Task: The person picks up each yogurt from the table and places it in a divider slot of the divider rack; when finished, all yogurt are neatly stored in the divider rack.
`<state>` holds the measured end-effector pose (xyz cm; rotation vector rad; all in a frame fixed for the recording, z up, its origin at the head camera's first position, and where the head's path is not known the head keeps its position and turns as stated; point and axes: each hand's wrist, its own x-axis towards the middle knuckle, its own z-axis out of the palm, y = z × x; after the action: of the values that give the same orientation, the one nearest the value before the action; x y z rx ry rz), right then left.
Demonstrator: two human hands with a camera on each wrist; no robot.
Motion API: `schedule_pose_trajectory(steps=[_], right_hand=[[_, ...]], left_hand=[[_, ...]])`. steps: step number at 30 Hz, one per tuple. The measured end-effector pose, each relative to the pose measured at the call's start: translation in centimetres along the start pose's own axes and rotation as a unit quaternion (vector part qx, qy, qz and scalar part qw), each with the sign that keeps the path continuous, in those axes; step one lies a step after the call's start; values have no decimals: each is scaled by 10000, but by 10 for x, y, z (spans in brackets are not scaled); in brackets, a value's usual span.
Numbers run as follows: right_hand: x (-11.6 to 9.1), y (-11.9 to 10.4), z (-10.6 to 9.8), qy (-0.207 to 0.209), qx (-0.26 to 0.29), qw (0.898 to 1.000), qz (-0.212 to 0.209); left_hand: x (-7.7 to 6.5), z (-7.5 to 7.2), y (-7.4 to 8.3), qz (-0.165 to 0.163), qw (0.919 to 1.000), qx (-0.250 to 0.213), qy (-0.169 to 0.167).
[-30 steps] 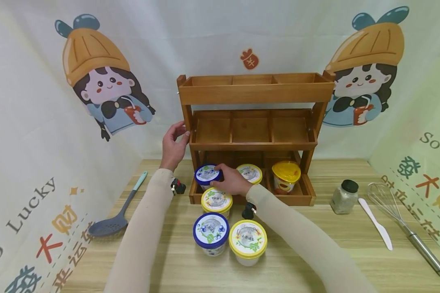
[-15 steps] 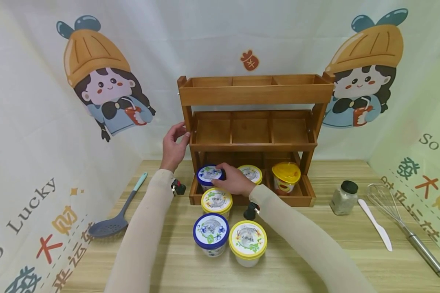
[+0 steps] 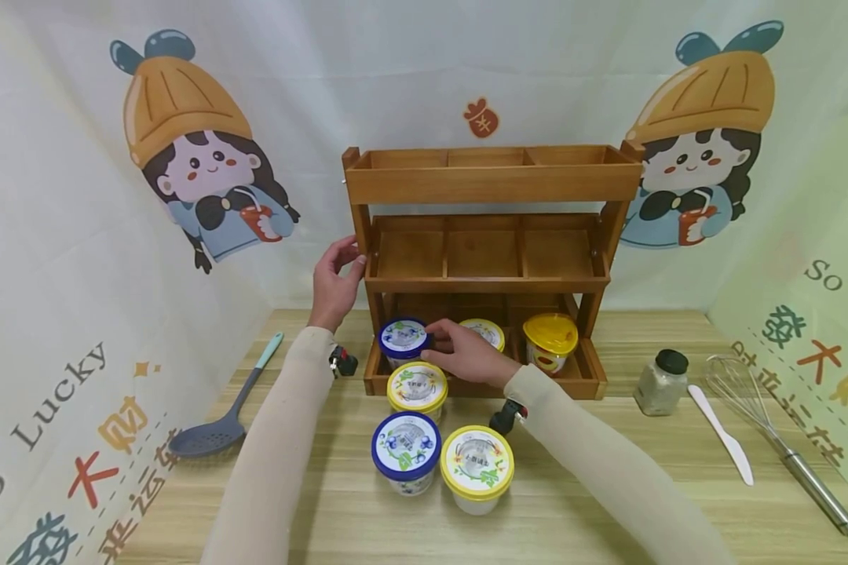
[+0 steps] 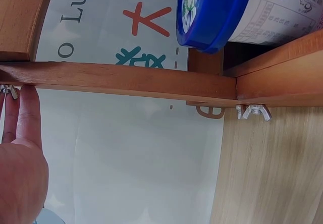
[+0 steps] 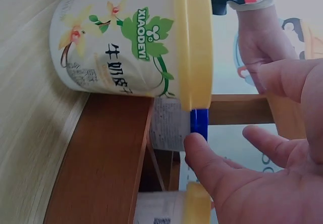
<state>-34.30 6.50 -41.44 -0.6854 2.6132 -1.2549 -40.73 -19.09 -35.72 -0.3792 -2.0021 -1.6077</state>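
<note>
My right hand [image 3: 469,355] hovers at the right side of a blue-lidded tub [image 3: 403,337], thumb and fingers spread apart. That tub stands in the left compartment of the wooden rack's [image 3: 495,185] bottom tier. In the right wrist view, a fingertip [image 5: 197,146] overlaps the edge of its blue lid. My left hand [image 3: 335,284] touches the rack's left post; in the left wrist view its straight fingers [image 4: 29,113] meet the wood beside a wing nut. Partly behind my right hand, a yellow-lidded tub [image 3: 486,333] occupies the middle compartment. A yellow-topped cup [image 3: 551,342] fills the right one.
Just before the rack stands another yellow-lidded tub [image 3: 418,386]. Nearer are a blue-lidded tub [image 3: 406,446] and a yellow-lidded tub [image 3: 478,464]. A slotted spatula [image 3: 212,435] lies left; a black-capped jar [image 3: 662,383], white knife [image 3: 723,435] and whisk [image 3: 777,431] are at right.
My right hand has let go of the blue-lidded tub in the rack and drawn back to the right. That tub shifted slightly right earlier. The left hand stays at the post.
</note>
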Motion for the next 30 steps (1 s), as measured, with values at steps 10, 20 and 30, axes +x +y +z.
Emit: schedule_pose_trajectory(steps=[10, 20, 30], right_hand=[[-38, 4, -13, -266, 112, 9972, -695], [-83, 22, -12, -232, 364, 9943, -979], [-119, 38, -15, -127, 440, 9941, -980]], left_hand=[[0, 0, -2, 21, 10000, 42, 24], [6, 0, -22, -74, 10000, 50, 35], [10, 3, -26, -155, 9998, 76, 100]])
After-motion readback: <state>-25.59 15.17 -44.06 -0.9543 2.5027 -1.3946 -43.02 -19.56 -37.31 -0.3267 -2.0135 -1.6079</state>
